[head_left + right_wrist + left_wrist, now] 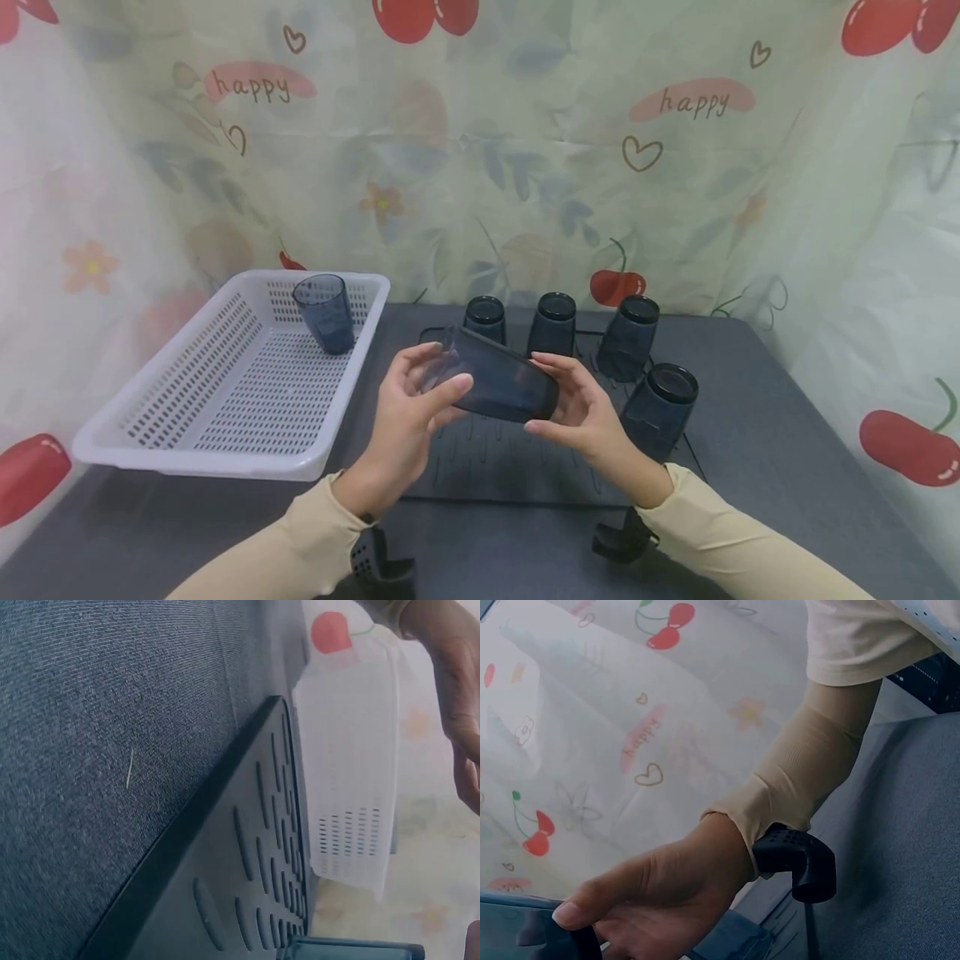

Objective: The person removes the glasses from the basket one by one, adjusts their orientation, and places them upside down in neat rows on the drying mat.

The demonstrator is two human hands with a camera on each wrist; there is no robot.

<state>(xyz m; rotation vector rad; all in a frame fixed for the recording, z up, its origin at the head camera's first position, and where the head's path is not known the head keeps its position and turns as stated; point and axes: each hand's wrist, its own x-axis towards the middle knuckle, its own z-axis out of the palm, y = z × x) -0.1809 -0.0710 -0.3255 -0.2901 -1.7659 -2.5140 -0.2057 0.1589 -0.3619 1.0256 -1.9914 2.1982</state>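
A dark blue drinking glass (pixel 504 379) lies tilted sideways between both hands in the head view, its mouth to the left and its base to the right. My left hand (pixel 408 408) grips it near the mouth, thumb in front and fingers behind. Around the base curl the thumb and fingers of my right hand (pixel 588 417). The left wrist view also catches the right hand (pixel 667 896), its thumb on the glass (pixel 525 930). Part of the left hand (pixel 461 697) shows in the right wrist view. Below the held glass is a black ribbed drying tray (pixel 480 467).
Several matching glasses, such as one at the right (pixel 660 408) and one at the back (pixel 553 325), stand upside down on the tray. To the left sits a white perforated basket (pixel 217 467) with one upright glass (pixel 326 312) inside. A patterned curtain (pixel 480 208) surrounds the grey table (pixel 765 417).
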